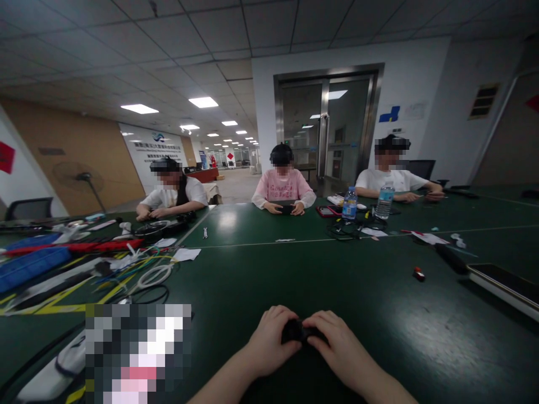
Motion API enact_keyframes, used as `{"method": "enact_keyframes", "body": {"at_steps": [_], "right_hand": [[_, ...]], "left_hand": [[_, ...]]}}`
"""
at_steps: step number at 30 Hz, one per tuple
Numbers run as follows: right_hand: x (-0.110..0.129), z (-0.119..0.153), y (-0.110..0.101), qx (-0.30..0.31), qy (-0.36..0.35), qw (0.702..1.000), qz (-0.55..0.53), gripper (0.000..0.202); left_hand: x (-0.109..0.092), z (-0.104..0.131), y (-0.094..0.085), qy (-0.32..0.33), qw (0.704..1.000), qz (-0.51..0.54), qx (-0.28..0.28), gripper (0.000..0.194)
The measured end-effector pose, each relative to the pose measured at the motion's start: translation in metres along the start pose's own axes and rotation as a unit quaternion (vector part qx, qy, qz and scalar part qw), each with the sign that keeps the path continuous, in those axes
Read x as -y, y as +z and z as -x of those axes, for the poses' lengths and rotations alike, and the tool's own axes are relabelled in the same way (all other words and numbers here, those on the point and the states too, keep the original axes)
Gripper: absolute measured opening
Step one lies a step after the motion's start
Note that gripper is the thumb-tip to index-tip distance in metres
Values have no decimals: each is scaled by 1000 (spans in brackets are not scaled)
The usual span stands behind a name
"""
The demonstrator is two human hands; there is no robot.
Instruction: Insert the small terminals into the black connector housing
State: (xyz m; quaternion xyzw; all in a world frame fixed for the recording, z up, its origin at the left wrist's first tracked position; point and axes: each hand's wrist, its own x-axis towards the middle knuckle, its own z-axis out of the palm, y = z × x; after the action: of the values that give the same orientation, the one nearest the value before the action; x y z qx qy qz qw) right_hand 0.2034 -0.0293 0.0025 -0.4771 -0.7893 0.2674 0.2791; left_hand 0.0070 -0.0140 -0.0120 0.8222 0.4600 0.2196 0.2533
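The left hand [272, 336] and right hand [337, 341] grip a small black object [300, 331] between them over the green tabletop [357, 280].

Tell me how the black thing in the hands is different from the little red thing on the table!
The black thing looks dark; the red thing has white too. The left hand and right hand hold the black thing; the red thing lies untouched. Both look small.
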Motion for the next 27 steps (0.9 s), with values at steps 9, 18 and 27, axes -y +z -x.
{"method": "enact_keyframes", "body": {"at_steps": [9, 18, 27], "right_hand": [[-2, 0, -1, 32, 28, 999, 27, 22], [0, 4, 0, 21, 5, 999, 43, 22], [-8, 9, 1, 14, 46, 999, -25, 46]], "left_hand": [[-2, -1, -2, -11, 1000, 8, 6, 39], [-6, 0, -3, -19, 1000, 9, 14, 39], [-7, 0, -3, -27, 999, 11, 24, 38]]}}
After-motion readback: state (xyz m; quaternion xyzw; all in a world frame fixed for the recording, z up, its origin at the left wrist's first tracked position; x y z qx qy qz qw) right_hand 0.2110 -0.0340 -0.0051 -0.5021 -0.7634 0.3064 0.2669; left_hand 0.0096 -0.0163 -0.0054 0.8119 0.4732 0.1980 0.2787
